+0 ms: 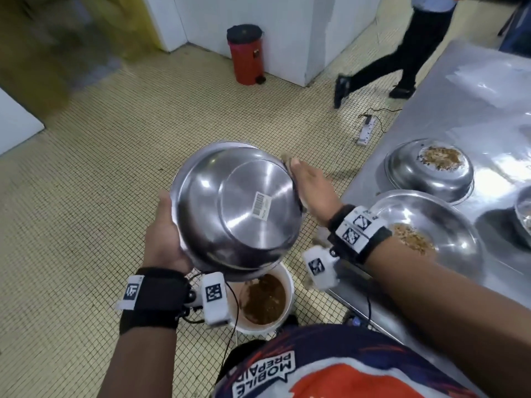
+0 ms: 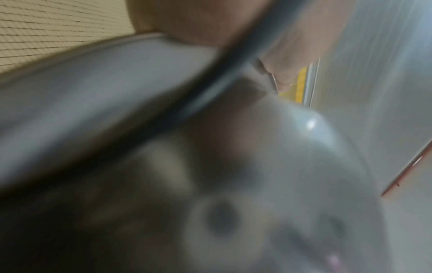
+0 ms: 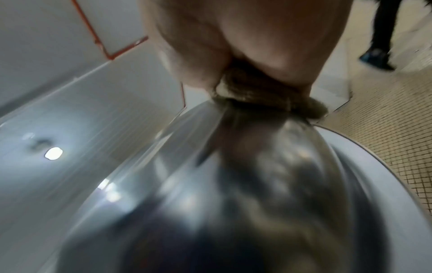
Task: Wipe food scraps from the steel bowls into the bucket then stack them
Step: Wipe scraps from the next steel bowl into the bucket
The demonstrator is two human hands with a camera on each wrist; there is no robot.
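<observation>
Over the white bucket (image 1: 265, 300) of brown scraps, the left hand (image 1: 163, 239) grips the tipped steel bowl (image 1: 238, 208) by its rim, base facing up. The right hand (image 1: 311, 185) reaches inside it; two scrap-laden bowls (image 1: 431, 225) wait on the tabletop (image 1: 474, 110). Left wrist: blurred rim (image 2: 93, 73), grip curled on it. Right wrist: fingers pinch a brown wad (image 3: 268, 97) against the bowl's wall (image 3: 233, 184).
</observation>
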